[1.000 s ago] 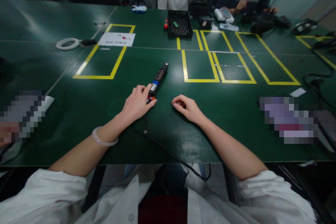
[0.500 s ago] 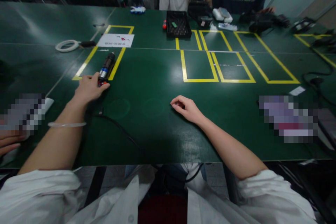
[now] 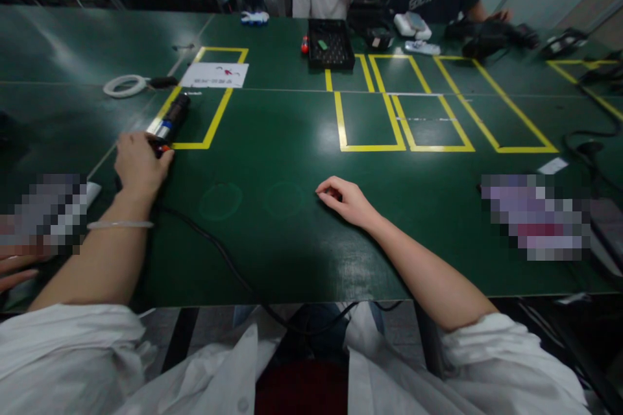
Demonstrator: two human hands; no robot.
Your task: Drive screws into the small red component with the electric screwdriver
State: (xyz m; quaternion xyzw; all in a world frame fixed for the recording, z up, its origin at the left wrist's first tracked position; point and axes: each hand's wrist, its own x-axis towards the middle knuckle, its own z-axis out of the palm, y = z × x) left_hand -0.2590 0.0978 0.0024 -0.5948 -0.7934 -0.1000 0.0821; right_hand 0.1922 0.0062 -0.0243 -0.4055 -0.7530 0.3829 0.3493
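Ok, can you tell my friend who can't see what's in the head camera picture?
A person's left hand holds a dark, cylindrical tool by yellow tape on a green table. Their curled right hand rests on it; a black tray sits farther back.

1. Green surface (image 3: 272, 123), marked with yellow tape (image 3: 372, 148).
2. Black tray (image 3: 331, 63) near its far edge.
3. White sheet (image 3: 209, 75), farther left, short of that edge.
4. Dark cord (image 3: 227, 257) running over the near edge.

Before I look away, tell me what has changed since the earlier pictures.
The left hand, still gripping the tool, carried it left from mid-table to the leftmost yellow tape outline; the cord shifted left too. The right hand, tray and paper stayed put.
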